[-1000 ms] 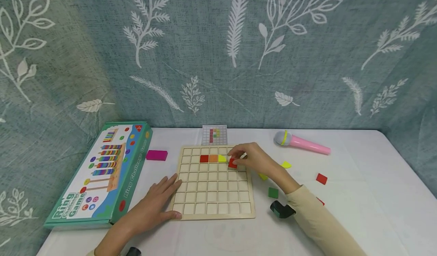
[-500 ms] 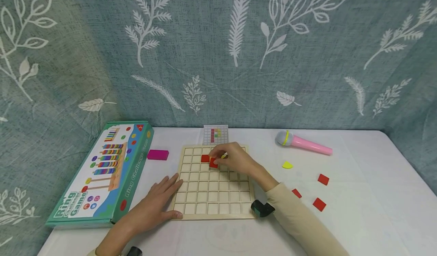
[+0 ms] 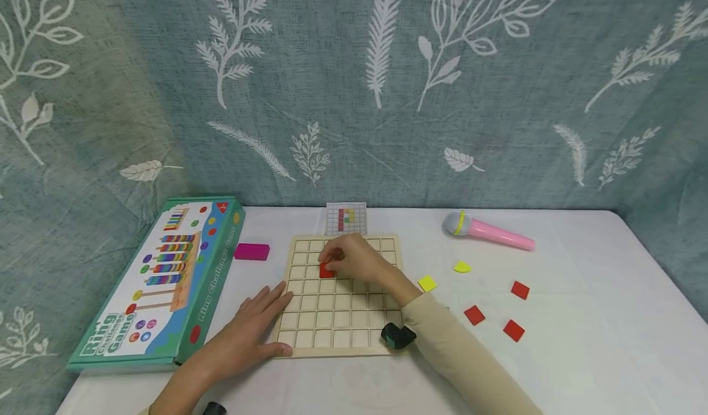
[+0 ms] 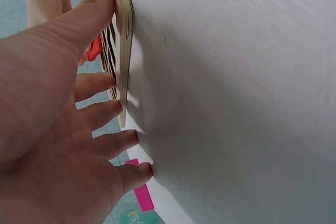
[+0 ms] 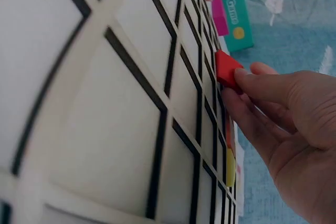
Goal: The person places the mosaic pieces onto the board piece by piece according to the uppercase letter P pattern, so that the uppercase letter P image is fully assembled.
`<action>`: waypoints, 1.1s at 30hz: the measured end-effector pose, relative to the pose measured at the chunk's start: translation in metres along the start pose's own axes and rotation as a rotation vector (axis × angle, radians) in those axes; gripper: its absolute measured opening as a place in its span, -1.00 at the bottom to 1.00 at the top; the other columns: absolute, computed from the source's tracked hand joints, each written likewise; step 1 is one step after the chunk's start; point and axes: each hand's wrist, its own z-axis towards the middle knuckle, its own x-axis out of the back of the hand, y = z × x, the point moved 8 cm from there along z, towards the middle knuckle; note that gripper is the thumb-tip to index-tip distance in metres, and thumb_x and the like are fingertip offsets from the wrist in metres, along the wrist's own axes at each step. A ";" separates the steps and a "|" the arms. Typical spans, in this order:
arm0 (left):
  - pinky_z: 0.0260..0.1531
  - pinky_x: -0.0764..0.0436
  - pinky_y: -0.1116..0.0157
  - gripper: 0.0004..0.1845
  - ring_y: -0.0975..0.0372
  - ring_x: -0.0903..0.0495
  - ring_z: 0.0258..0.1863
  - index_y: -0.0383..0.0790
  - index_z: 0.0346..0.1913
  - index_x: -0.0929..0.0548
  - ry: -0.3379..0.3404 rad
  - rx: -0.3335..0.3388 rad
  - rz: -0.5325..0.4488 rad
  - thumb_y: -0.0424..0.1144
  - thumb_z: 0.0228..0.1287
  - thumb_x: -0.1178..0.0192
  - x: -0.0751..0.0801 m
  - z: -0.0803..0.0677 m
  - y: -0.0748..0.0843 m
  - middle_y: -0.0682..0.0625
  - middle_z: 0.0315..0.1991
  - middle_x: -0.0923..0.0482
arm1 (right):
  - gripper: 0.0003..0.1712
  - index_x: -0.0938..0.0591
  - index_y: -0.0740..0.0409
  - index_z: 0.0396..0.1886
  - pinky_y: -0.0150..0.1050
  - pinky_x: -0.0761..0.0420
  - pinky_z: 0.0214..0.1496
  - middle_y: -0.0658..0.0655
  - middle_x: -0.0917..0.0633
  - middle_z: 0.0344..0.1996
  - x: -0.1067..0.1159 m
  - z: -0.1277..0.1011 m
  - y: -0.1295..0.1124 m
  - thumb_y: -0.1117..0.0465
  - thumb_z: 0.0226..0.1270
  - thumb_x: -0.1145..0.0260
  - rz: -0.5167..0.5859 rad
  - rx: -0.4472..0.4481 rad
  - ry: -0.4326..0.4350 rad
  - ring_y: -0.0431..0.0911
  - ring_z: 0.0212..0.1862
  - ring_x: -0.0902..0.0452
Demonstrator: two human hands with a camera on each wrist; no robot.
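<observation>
Right wrist: right hand (image 5: 283, 124) pinches red tile (image 5: 227, 70) | head: tile half-hidden | left hand (image 3: 249, 332) spread flat

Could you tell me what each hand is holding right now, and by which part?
The right hand pinches a red square tile by its edge, over the wooden grid board. The left hand holds nothing; it rests flat against the board's left edge.

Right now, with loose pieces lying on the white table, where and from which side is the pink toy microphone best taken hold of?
Judging by its pose, grip the pink toy microphone across the middle of its slim pink handle, coming from above. It lies flat on the white table, grey head towards the wooden grid board. The handle looks narrow enough for fingers to close round; the rounded head looks wider.
</observation>
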 end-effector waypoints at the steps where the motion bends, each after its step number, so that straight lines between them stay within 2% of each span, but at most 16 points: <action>1: 0.33 -0.03 -0.32 -0.01 -0.28 0.00 0.45 -0.32 0.45 -0.28 0.000 0.000 0.000 0.16 0.05 -0.38 0.000 0.000 0.000 -0.27 0.50 -0.09 | -0.91 -0.74 0.20 -0.26 -0.43 -0.59 -0.12 0.05 -0.75 -0.33 -0.001 0.000 0.000 0.38 0.25 -0.39 -0.008 -0.012 0.003 -0.18 -0.21 -0.65; 8: 0.32 -0.04 -0.33 -0.01 -0.28 -0.01 0.45 -0.32 0.45 -0.28 0.000 0.002 0.002 0.16 0.04 -0.39 -0.002 0.001 -0.001 -0.27 0.50 -0.09 | -0.91 -0.74 0.18 -0.26 -0.44 -0.60 -0.14 0.05 -0.75 -0.33 0.000 -0.003 0.003 0.38 0.24 -0.40 -0.009 -0.043 0.017 -0.20 -0.24 -0.65; 22: 0.33 -0.01 -0.33 0.00 -0.28 0.01 0.46 -0.31 0.45 -0.27 -0.011 0.027 -0.016 0.17 0.04 -0.39 0.000 0.001 0.001 -0.27 0.50 -0.08 | -0.86 -0.73 0.21 -0.24 -0.44 -0.59 -0.23 0.06 -0.74 -0.35 0.000 -0.003 0.002 0.43 0.21 -0.41 0.004 -0.029 0.055 -0.20 -0.30 -0.62; 29: 0.32 -0.02 -0.33 0.00 -0.29 0.00 0.45 -0.33 0.45 -0.28 -0.003 0.021 -0.013 0.17 0.04 -0.38 0.001 0.000 0.002 -0.27 0.50 -0.08 | -0.84 -0.72 0.19 -0.23 -0.43 -0.57 -0.24 0.03 -0.73 -0.35 -0.001 -0.003 0.001 0.43 0.20 -0.41 -0.022 -0.027 0.035 -0.22 -0.30 -0.61; 33: 0.34 0.01 -0.32 0.00 -0.27 0.02 0.46 -0.31 0.46 -0.27 -0.010 0.034 -0.026 0.16 0.05 -0.39 0.001 0.001 0.001 -0.25 0.51 -0.07 | -0.84 -0.72 0.22 -0.20 -0.42 -0.59 -0.19 0.05 -0.74 -0.31 0.006 -0.003 -0.002 0.44 0.22 -0.39 -0.013 -0.026 0.019 -0.17 -0.25 -0.63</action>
